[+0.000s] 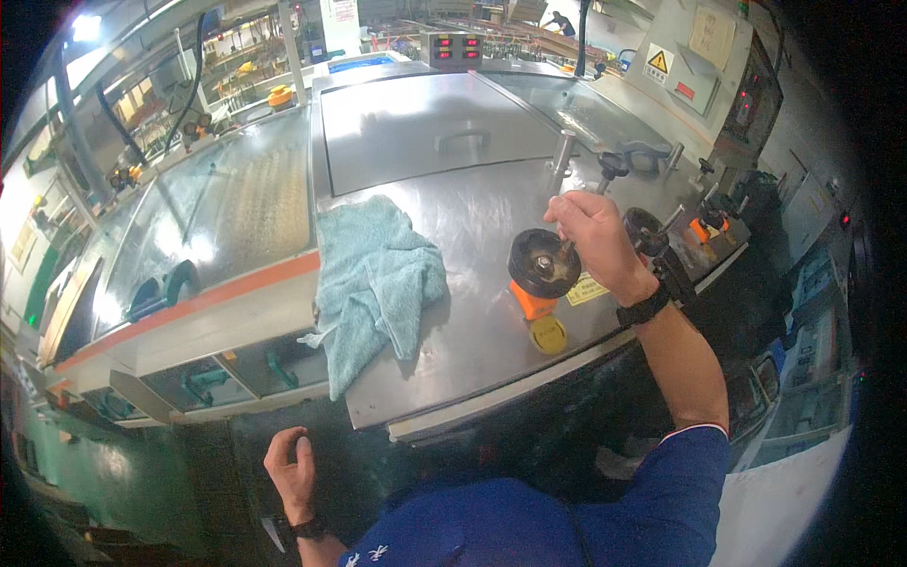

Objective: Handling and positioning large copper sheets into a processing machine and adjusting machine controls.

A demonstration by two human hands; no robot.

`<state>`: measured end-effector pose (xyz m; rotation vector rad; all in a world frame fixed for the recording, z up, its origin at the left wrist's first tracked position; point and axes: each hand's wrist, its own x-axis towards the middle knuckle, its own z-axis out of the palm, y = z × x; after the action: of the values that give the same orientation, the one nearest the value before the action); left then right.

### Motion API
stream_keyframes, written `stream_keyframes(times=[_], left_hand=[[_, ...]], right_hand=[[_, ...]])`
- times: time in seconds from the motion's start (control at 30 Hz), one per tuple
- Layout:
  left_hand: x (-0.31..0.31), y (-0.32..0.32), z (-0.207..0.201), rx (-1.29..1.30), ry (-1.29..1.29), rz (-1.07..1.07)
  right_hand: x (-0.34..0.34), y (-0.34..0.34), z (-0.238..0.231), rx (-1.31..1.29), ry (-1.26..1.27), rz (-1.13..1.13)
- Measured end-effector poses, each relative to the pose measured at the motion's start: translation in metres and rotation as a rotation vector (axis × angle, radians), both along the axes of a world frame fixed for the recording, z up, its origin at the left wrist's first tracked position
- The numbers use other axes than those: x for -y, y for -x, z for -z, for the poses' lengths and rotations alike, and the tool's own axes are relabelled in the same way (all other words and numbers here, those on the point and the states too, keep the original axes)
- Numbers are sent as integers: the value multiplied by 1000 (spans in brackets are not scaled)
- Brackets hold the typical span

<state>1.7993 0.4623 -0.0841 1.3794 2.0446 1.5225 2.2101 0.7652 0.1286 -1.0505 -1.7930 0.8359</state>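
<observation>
My right hand (pixel 597 238) is closed round the crank handle of a black handwheel (pixel 545 264), its wrist bent over the steel machine top. An orange housing (pixel 532 300) sits below the wheel, with a round yellow disc (pixel 547 335) under it. Just above my fingers rises a bare metal rod (pixel 561 161). My left hand (pixel 291 465) hangs low in front of the machine, fingers loosely curled in and thumb up, with nothing visible in it. A crumpled light-blue cloth (pixel 376 283) lies on the steel top and droops over its front edge.
Right of my hand stand a second handwheel (pixel 645 231) and an orange counter (pixel 710 227). A lidded panel (pixel 444 132) with a handle covers the machine's middle. Glass covers (pixel 227 203) lie left. A control cabinet (pixel 694 66) stands far right; green floor (pixel 104 472) shows lower left.
</observation>
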Motion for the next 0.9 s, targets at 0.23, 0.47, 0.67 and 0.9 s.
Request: stream_keyframes(times=[0.23, 0.47, 0.67, 0.9], left_hand=[[0, -1, 4, 49, -22, -9], [-1, 2, 5, 82, -31, 2], [-2, 6, 5, 55, -7, 24], [-5, 14, 9, 70, -14, 15]], right_hand=[[4, 3, -5, 15, -28, 17], [9, 8, -11, 45, -12, 45], [5, 6, -9, 48, -10, 63], [1, 12, -4, -18, -11, 53]])
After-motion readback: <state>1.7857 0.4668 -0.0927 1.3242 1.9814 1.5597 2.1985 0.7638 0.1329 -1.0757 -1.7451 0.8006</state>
